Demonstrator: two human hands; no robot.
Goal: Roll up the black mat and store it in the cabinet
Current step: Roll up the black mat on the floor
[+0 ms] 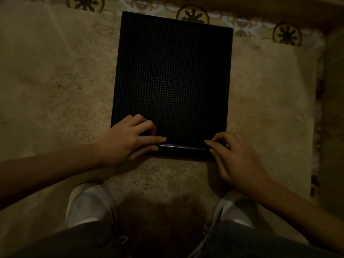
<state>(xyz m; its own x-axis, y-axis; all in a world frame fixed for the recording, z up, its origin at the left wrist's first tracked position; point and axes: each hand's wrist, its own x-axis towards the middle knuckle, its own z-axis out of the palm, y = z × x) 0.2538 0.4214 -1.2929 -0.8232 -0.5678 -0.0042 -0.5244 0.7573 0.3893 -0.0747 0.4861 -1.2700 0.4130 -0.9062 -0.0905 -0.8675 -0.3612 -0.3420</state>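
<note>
A black mat (173, 77) with a fine grid texture lies flat on a beige rug in the middle of the head view. Its near edge is curled up into a thin first fold, a narrow shiny strip between my hands. My left hand (130, 141) grips the near left corner, fingers on top and thumb under the folded edge. At the near right corner, my right hand (232, 155) pinches the same fold. No cabinet is in view.
The shaggy beige rug (59, 86) spreads around the mat. Patterned floor tiles (192, 15) with round motifs show beyond its far edge. My two white shoes (87, 203) stand on the rug just below my hands, dark trousers at the bottom.
</note>
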